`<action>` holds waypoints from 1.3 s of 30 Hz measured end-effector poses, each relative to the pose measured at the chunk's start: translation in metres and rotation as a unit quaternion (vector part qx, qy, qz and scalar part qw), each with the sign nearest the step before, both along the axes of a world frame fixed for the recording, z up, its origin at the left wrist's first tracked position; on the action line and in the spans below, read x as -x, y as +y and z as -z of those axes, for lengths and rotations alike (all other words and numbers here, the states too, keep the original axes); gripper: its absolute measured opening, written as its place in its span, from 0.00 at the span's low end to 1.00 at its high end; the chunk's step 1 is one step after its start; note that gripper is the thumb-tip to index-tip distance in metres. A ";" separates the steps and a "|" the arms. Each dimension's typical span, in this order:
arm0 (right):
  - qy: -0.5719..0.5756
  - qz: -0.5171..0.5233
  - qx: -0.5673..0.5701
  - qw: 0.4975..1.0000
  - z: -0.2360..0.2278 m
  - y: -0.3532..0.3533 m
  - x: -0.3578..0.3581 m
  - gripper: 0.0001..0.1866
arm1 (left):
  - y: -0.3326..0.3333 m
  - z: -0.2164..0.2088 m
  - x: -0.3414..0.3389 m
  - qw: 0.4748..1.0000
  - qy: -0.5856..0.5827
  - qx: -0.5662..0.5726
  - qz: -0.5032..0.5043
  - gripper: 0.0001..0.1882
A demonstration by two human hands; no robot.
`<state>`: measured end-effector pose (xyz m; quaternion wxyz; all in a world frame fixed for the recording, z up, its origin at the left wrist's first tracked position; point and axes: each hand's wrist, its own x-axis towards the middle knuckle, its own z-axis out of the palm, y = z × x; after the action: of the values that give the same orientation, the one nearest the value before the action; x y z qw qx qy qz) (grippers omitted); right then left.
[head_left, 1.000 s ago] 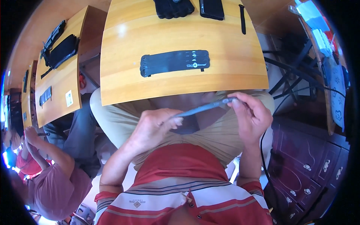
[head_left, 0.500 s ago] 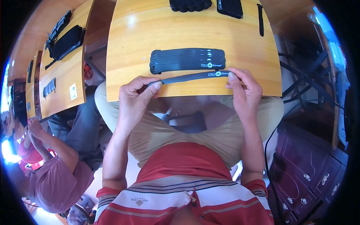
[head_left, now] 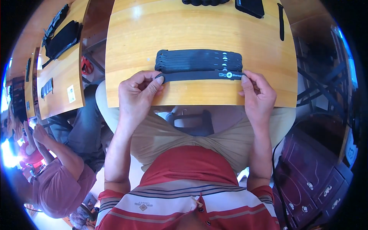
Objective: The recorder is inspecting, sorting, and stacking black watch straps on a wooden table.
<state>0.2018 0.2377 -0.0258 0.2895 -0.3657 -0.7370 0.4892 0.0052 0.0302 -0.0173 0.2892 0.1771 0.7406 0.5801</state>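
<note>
A black storage strap [head_left: 193,76] with white lettering is stretched level between my two hands, along the near side of a stack of like straps. My left hand [head_left: 138,92] pinches its left end between thumb and fingers. At the other end, my right hand [head_left: 258,92] grips the strap the same way. Just beyond lies the stack of black straps [head_left: 195,59], several laid overlapping side by side with their looped ends on the left. The held strap hides the nearest edge of that stack.
All this is on a wooden table [head_left: 130,46]. Along its far edge are a black pouch [head_left: 249,7], a bunched black item [head_left: 205,2] and a single black strap [head_left: 281,22]. Left, a co-worker [head_left: 63,180] sits by another table [head_left: 63,86]. A dark cabinet [head_left: 306,176] stands right.
Both hands have brought the held strap from a slight slant to level, pulled straighter and close against the stack. My right hand has shifted a little right and down. The view has shifted slightly.
</note>
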 end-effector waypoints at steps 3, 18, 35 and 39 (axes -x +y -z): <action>-0.011 -0.003 -0.016 1.000 0.001 0.001 0.002 0.08 | 0.002 -0.001 0.001 0.999 0.014 0.031 -0.005 0.07; -0.025 -0.008 -0.053 0.998 0.006 0.006 0.003 0.06 | 0.010 0.000 0.008 0.998 0.006 0.065 -0.014 0.06; -0.021 0.009 -0.023 0.999 0.012 0.005 0.001 0.03 | 0.009 0.001 0.010 0.997 -0.012 0.078 -0.018 0.06; -0.008 -0.012 -0.064 0.998 0.013 0.008 0.002 0.03 | 0.009 0.000 0.011 0.996 0.008 0.088 -0.015 0.07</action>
<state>0.1999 0.2455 -0.0393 0.2998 -0.3415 -0.7735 0.4418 -0.0063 0.0391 -0.0177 0.2891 0.1449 0.7938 0.5150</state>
